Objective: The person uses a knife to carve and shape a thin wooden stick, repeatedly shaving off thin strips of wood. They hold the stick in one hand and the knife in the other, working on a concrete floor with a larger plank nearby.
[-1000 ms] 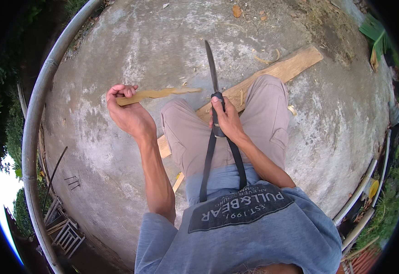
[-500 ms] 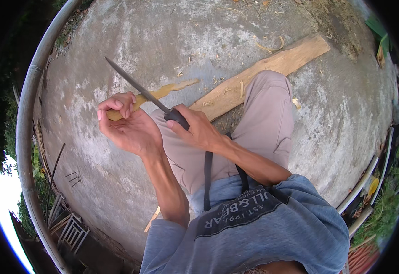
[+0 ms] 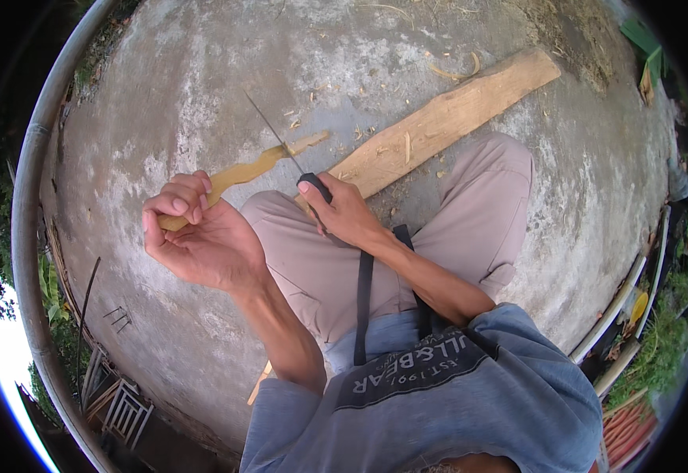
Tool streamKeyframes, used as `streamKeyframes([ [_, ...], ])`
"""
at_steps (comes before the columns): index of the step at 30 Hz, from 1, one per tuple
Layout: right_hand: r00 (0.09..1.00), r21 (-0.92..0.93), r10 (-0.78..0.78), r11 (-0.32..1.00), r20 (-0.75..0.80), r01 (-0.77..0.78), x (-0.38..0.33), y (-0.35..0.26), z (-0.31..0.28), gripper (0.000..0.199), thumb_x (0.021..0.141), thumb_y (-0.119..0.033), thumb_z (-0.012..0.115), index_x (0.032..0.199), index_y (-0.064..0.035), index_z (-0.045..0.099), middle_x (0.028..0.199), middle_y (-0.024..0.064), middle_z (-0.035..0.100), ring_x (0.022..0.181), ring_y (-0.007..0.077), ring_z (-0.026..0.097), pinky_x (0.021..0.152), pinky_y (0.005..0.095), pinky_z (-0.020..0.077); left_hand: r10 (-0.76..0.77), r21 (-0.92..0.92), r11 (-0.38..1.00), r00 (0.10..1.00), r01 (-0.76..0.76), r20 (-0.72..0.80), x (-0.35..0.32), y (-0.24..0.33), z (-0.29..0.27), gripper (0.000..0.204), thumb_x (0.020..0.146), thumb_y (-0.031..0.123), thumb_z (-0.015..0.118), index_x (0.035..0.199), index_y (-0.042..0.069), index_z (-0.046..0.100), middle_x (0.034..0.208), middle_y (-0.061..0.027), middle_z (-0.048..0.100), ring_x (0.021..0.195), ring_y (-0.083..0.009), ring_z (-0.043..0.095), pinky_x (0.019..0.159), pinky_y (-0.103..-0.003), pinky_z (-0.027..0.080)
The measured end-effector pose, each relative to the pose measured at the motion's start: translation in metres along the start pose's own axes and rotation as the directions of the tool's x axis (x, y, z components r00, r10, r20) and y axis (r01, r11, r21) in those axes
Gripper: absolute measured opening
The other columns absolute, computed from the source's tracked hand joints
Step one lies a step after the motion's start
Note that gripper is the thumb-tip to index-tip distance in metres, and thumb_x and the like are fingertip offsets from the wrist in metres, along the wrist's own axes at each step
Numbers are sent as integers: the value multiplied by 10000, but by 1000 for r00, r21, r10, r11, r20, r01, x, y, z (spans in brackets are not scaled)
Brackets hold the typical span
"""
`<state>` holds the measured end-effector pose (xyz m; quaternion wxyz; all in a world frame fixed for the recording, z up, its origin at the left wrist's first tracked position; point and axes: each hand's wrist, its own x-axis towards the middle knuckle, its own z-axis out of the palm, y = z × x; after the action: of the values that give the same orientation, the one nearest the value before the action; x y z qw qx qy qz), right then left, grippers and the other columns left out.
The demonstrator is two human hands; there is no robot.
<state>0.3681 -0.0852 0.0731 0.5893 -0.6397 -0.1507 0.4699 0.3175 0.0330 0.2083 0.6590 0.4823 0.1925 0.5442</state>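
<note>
My left hand [image 3: 194, 236] grips the near end of a thin pale strip of wood [image 3: 257, 167] that points away to the right over the concrete. My right hand [image 3: 342, 209] holds the black handle of a long knife [image 3: 275, 135]. Its narrow blade lies across the middle of the strip, edge against the wood. Both hands hover above my knees in beige trousers.
A long rough plank [image 3: 446, 118] lies on the round concrete slab [image 3: 163, 87] under my right leg, with wood shavings [image 3: 454, 72] scattered near it. A metal rim [image 3: 33, 158] bounds the slab on the left. Plants and sticks lie beyond the edges.
The knife swung from upright beside my right knee over to the left, and its blade now rests on the strip. My left hand drew the strip a little nearer.
</note>
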Motion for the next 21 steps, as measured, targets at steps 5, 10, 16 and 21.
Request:
streamKeyframes([
  [5,917,-51,-383,924,-110,380,-9,2,22,471,1053,-443,593,1004,25,618,670,134,638,537,178,645,504,356,494,-33,-53,998,999,34,12,5,-5,4,346,1043,285,430,760,100,501,660,-10,384,702,-149,367,822,-357,387],
  [10,991,-80,-132,988,-9,130,-3,1,7,453,1038,-435,627,1053,18,621,715,146,642,565,180,643,554,387,507,-4,-56,998,999,2,-33,3,-1,-2,340,1037,281,436,760,97,507,659,-9,385,701,-148,366,819,-361,384],
  [16,993,-180,-67,982,-98,49,26,35,-5,485,1029,-432,620,1010,51,591,735,277,647,734,463,677,649,503,506,-26,-52,998,999,23,-47,5,-1,-1,340,1030,283,447,749,99,501,660,-7,379,698,-144,364,810,-363,374],
  [21,957,-190,-281,946,-71,264,6,15,16,457,1027,-423,622,1018,34,601,749,292,656,783,506,678,656,504,510,-17,-78,997,999,13,-48,7,0,-9,341,1031,281,449,746,100,498,664,-7,381,692,-145,363,810,-359,377],
])
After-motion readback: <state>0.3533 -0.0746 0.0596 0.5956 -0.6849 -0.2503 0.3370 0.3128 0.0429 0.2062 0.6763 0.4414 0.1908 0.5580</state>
